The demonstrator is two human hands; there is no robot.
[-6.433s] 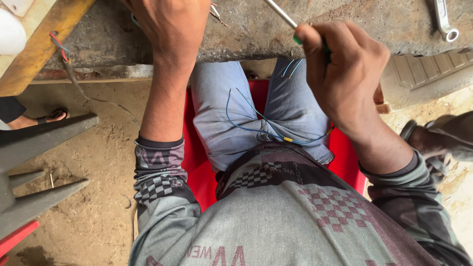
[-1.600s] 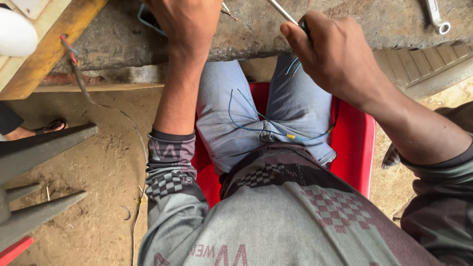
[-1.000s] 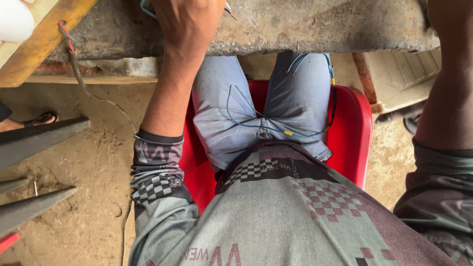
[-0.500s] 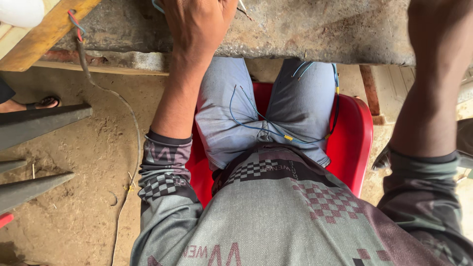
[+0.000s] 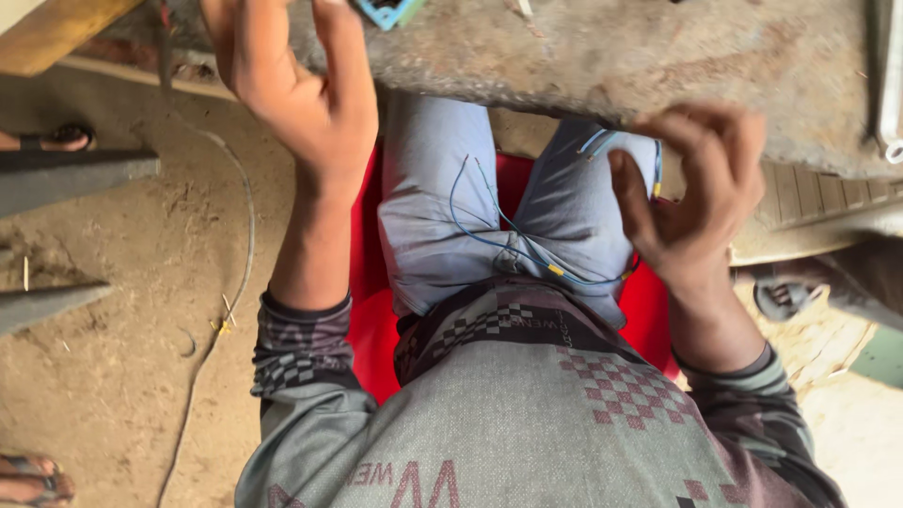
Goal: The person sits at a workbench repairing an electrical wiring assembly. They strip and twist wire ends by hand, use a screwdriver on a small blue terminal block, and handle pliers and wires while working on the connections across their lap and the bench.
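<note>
The left hand (image 5: 301, 89) is raised at the near edge of the rough grey stone-like slab worktop (image 5: 658, 66), palm toward the camera, fingers loosely spread and curled — it holds nothing. Just beyond its fingertips a small light-blue plastic part (image 5: 388, 9) lies on the slab, cut off by the top edge of the view; contact between hand and part cannot be told.

The right hand (image 5: 696, 202) hangs below the slab's near edge, over the right knee, fingers (image 5: 729, 141) curled inward and thumb apart — the grip is empty and unclosed.

Thin blue wires with yellow end sleeves (image 5: 513, 240) lie loose across the lap on light blue trousers (image 5: 442, 216), running from the left thigh to the right, close beneath the right hand but not visibly pinched by it. The person sits on a red plastic seat (image 5: 372, 325) and wears a grey patterned long-sleeved shirt (image 5: 527, 414).

At the far right of the slab lies a metal wrench (image 5: 887, 85), well apart from both hands. A thin cord (image 5: 240, 235) trails over the sandy floor (image 5: 103, 376) on the left side.
</note>
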